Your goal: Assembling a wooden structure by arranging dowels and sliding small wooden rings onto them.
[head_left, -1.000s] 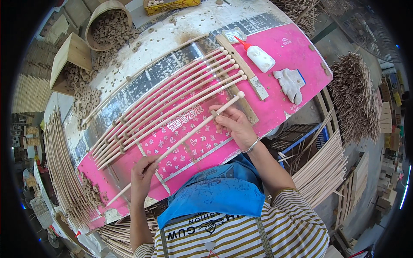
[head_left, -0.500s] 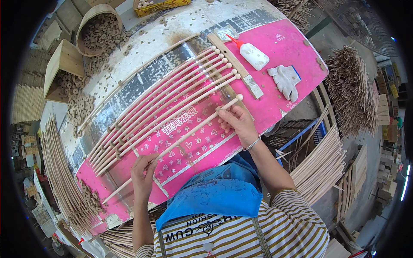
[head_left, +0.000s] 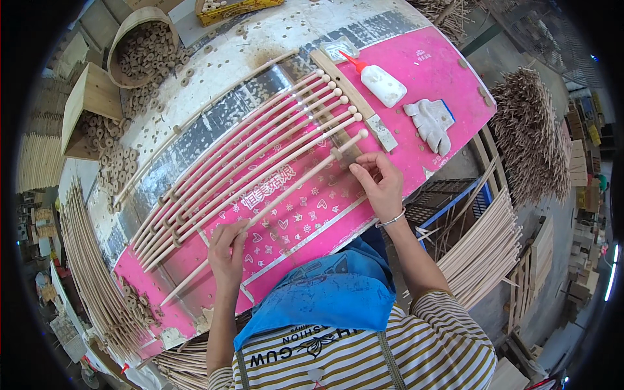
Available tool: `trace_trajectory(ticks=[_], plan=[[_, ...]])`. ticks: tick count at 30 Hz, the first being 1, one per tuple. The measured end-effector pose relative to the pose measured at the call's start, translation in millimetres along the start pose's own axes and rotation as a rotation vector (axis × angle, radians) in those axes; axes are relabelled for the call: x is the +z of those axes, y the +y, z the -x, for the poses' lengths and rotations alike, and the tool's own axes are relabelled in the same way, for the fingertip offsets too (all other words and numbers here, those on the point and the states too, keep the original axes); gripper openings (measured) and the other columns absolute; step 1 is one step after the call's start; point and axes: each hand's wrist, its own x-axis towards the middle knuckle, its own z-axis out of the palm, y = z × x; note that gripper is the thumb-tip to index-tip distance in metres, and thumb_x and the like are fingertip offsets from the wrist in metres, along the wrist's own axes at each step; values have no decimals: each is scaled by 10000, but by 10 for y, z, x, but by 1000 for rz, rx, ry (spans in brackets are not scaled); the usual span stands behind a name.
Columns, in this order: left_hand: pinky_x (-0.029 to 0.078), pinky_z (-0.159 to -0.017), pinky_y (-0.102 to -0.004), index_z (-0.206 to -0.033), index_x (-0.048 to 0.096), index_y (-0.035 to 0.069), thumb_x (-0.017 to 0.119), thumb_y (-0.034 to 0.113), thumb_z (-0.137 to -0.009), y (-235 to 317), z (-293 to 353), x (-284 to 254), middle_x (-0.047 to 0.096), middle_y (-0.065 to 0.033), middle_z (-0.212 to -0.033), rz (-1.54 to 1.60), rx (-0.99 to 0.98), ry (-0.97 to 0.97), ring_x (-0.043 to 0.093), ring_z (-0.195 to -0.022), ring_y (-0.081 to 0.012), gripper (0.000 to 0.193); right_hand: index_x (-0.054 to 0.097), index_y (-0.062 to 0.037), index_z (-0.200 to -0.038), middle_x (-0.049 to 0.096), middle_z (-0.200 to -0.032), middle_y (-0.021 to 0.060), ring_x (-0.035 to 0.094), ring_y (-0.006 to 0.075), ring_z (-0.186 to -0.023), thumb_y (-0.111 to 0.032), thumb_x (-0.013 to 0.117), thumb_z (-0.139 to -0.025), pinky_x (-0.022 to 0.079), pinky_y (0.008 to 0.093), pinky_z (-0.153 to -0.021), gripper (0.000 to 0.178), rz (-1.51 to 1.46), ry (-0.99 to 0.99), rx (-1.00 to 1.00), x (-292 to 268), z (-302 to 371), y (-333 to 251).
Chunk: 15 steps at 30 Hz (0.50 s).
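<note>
A long wooden stick (head_left: pixel 286 191) with a round ball at its upper right end slants across the pink tabletop. My left hand (head_left: pixel 227 252) pinches it below its middle, and its lower end points to the near left. A small wooden ring (head_left: pixel 336 153) sits around the stick just below the ball. Just to the right of the ring, my right hand (head_left: pixel 382 185) is apart from the stick, fingers loosely curled, thumb and forefinger slightly apart with nothing visible between them. Beyond lie several similar ball-ended sticks (head_left: pixel 260 151) in a row, their balls along a wooden strip (head_left: pixel 348 91), with rings near their lower ends.
A white glue bottle (head_left: pixel 383 86) with a red nozzle and a grey-white glove (head_left: pixel 430 123) lie at the right on the pink table (head_left: pixel 455 71). Loose wooden rings spill from a round tub (head_left: pixel 120 65) and a wooden box (head_left: pixel 84 97). Stick bundles (head_left: pixel 530 136) stand on both sides.
My right hand has let go of the stick and moved slightly right. The ring near the ball now shows. The stick's ball end has shifted up toward the row; my left hand moved slightly right.
</note>
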Motion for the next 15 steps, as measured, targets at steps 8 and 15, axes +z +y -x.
trace_trajectory(ticks=[8,15], plan=[[544,-784,-357,-1143,756,36,708,13,-946,54,-166,212,689,-113,-1004,-54,73,41,686,-891,-257,204,718,-59,-1104,680,-910,82,657,208,-727,-112,775,-905,515,325,-652,213,256,19,-187,-8,-155,17],[525,-789,-381,-1157,760,69,726,33,-928,39,-198,306,660,-100,-1028,-196,118,105,667,-947,-276,235,719,-56,-1100,683,-922,98,671,237,-756,-99,761,-912,527,341,-684,197,266,13,-186,16,-179,100]])
